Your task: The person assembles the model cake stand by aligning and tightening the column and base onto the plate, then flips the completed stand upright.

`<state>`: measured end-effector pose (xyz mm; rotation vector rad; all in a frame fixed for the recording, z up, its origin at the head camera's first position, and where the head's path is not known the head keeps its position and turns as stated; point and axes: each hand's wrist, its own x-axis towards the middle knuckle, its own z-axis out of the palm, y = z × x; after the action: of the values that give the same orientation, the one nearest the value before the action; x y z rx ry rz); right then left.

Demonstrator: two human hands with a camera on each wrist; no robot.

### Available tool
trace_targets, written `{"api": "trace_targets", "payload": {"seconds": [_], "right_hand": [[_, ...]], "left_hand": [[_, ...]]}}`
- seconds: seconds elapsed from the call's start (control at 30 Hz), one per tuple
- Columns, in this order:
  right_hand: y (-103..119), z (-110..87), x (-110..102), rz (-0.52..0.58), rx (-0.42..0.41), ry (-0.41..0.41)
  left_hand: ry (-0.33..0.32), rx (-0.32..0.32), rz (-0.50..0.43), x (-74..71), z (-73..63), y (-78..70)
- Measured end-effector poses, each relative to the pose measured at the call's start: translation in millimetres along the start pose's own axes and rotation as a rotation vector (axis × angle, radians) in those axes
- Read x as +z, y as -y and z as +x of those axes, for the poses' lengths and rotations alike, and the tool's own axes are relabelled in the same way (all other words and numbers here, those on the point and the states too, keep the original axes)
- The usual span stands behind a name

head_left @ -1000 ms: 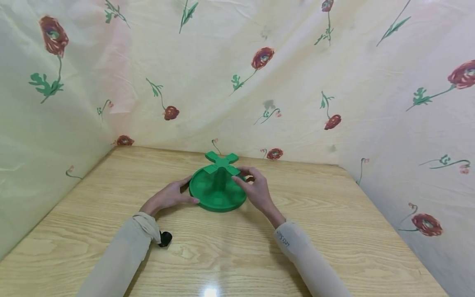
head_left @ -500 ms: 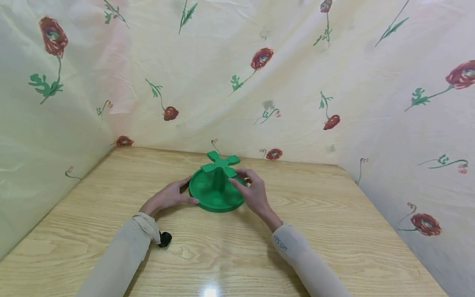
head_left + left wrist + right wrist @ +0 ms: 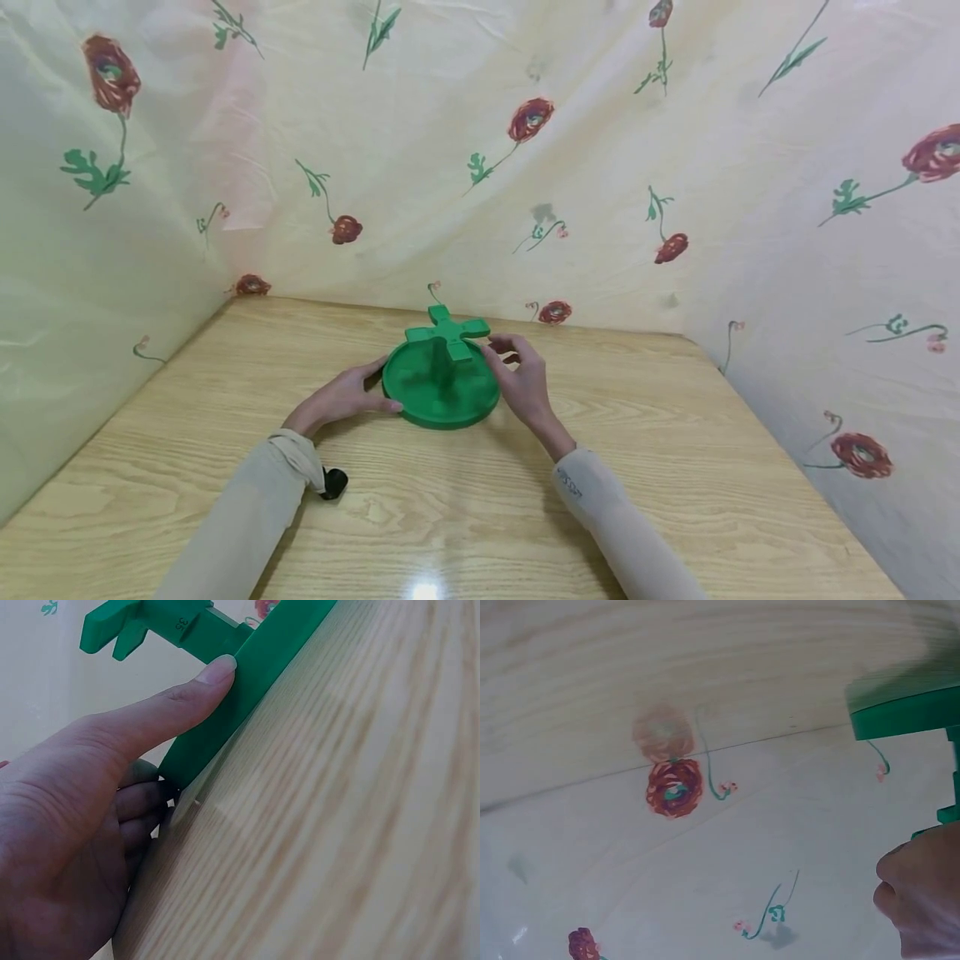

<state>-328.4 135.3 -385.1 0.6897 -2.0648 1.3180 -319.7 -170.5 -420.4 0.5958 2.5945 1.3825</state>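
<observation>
A green stand with a round, shallow base [image 3: 442,408] sits on the table, a post rising from its middle. On the post is a cross-shaped, four-armed top [image 3: 448,332]. My left hand [image 3: 341,396] grips the base at its left edge; in the left wrist view the thumb [image 3: 217,671] lies on the rim and the other fingers curl behind it. My right hand [image 3: 525,379] is at the right side, thumb and fingers bent and slightly apart beside the end of the top's right arm. The right wrist view shows its knuckles [image 3: 922,892] next to the green top, fingertips hidden.
The wooden table [image 3: 420,517] runs back to a flower-printed sheet [image 3: 420,150] that hangs behind it and along both sides. A small black object [image 3: 333,483] sits at the left sleeve cuff.
The four-armed top has turned clockwise seen from above; its front right arm now points to the front. My right hand moved left with that arm, then back right off it. The left hand stayed.
</observation>
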Motion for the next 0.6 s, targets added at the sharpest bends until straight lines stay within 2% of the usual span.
{"api": "trace_targets", "payload": {"seconds": [0.2, 0.6], "right_hand": [[-11, 6.6, 0, -0.036, 0.027, 0.028], [-23, 21.9, -2, 0.04, 0.081, 0.236]], "left_hand": [[-0.001, -0.006, 0.001, 0.2, -0.1, 0.8], [0.002, -0.008, -0.005, -0.7, -0.8, -1.0]]}}
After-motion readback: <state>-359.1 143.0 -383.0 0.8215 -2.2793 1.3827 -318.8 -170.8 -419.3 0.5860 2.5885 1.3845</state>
